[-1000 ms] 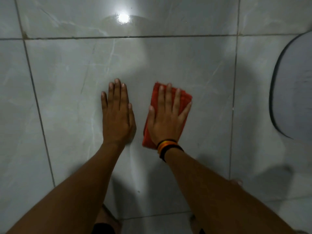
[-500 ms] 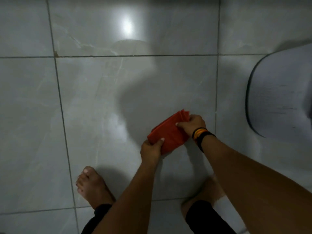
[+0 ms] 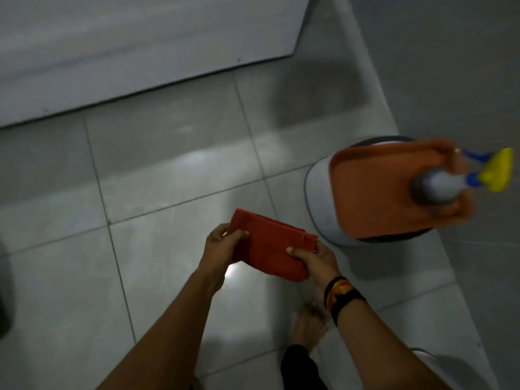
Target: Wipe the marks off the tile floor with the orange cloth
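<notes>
Above the tile floor (image 3: 157, 277), the folded orange cloth (image 3: 270, 249) is held clear of the tiles, gripped at both ends. The left hand (image 3: 219, 249) is clamped on the cloth's upper-left end, thumb laid over the top; the right hand (image 3: 315, 263), a banded wristband (image 3: 342, 295) on its wrist, is pinched shut on the lower-right end. The cloth's long axis runs from upper left to lower right, spanning the gap between the two grips, so neither hand is favoured. The floor lies directly beneath; a downward move is judged necessary before wiping can resume. No marks can be made out on the glossy tiles. To the right, an orange tray (image 3: 377, 192) bearing a spray bottle (image 3: 450, 184) is seen resting on a grey stool (image 3: 320, 209), well apart from the cloth.
</notes>
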{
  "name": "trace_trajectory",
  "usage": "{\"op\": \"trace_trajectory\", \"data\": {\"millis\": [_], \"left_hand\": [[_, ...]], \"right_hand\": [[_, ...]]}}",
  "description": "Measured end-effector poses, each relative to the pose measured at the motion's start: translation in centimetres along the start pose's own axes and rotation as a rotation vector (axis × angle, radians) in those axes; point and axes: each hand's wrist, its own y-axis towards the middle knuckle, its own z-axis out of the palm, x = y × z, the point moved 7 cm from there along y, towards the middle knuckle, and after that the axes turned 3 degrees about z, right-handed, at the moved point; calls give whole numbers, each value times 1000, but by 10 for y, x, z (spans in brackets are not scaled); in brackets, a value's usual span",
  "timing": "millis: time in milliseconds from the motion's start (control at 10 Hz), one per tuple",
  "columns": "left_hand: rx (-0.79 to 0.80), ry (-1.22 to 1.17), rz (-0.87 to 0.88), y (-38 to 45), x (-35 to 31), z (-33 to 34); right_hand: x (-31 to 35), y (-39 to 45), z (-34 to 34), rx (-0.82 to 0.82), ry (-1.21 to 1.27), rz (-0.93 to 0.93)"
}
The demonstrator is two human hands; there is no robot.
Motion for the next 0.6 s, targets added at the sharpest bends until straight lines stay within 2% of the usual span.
{"op": "trace_trajectory", "data": {"millis": [200, 300, 400, 500, 600], "left_hand": [[145, 78, 207, -30, -127, 141], [172, 140, 275, -16, -148, 199], [156, 205, 328, 7, -151, 248], [113, 306, 406, 18, -156, 267], [25, 560, 578, -1, -166, 252]], "right_hand": [[85, -21, -94, -114, 332, -61], [94, -4, -126, -227, 465, -62], [83, 28, -140, -225, 577, -12], [74, 44, -142, -229, 606, 55], [37, 18, -152, -224, 480, 112]]}}
